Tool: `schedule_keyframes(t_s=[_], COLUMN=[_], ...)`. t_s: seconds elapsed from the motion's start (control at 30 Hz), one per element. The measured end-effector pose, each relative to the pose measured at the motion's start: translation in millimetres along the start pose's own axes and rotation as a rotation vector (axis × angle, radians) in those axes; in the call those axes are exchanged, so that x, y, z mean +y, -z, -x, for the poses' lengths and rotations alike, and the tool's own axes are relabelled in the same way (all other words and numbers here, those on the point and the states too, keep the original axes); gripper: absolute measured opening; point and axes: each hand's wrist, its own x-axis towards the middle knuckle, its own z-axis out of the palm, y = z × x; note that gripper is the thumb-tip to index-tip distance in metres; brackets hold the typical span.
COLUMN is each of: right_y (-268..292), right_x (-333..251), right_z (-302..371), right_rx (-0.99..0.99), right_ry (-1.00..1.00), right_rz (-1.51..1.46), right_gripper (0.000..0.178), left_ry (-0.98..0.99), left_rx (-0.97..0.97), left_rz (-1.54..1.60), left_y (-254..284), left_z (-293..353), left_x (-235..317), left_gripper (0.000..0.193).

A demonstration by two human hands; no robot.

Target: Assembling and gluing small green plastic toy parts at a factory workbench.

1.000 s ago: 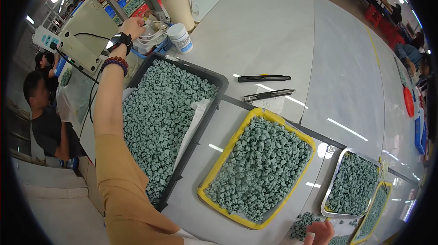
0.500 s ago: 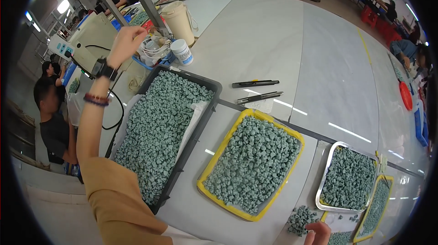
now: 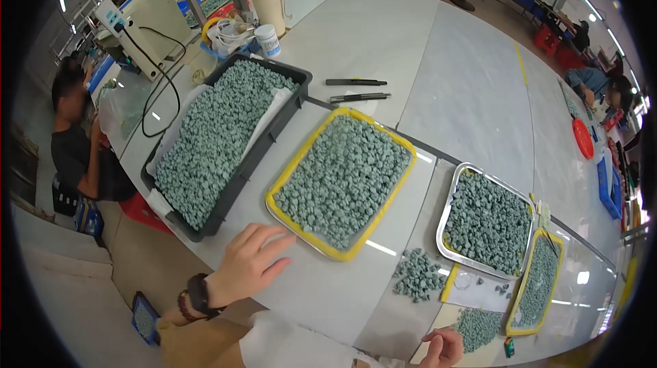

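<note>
Head view: bare left hand [image 3: 252, 262] is hovering, fingers wide, empty; beyond them, a yellow-rimmed rectangular tray [image 3: 345, 256] is probably confining small grey-green stones [image 3: 345, 176]; bare right hand [image 3: 443, 349] is curling, hold unclear.

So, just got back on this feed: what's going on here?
Someone is at a table of green stones. Their left hand is by the near corner of the yellow-rimmed tray, fingers spread, with nothing visible in them. The right hand is at the bottom edge beside a patch of finer stones; whether it holds anything isn't clear. A black bin and a silver tray, both well filled with stones, stand either side of the yellow-rimmed one.
</note>
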Motion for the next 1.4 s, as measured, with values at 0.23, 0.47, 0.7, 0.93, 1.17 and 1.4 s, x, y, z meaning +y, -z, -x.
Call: schedule_keyframes(t_s=[0.23,0.47,0.7,0.93,1.17,1.4], right_y=[34,48,43,48,55,76], right_x=[14,44,45,50,53,55], right_z=[23,32,27,30,44,43], right_rx=[0.113,0.192,0.286,0.407,0.636,0.740], right_ry=[0.027,0.144,0.143,0.058,-0.012,-0.006], right_rz=[-0.001,0.093,0.139,0.209,0.096,-0.161], right_gripper=[0.008,0.018,0.015,0.015,0.017,0.023], left_ry=[0.147,0.076,0.044,-0.043,-0.344,-0.460], left_rx=[0.372,0.329,0.318,0.335,-0.199,-0.055], left_rz=[-0.114,-0.025,-0.039,0.022,0.300,-0.054], left_y=[-67,-76,-65,-62,-88,-138], left_z=[-44,-52,-50,-40,-58,-95], left_x=[-15,-28,-20,12,75,75], left_gripper=[0.019,0.015,0.017,0.021,0.034,0.036])
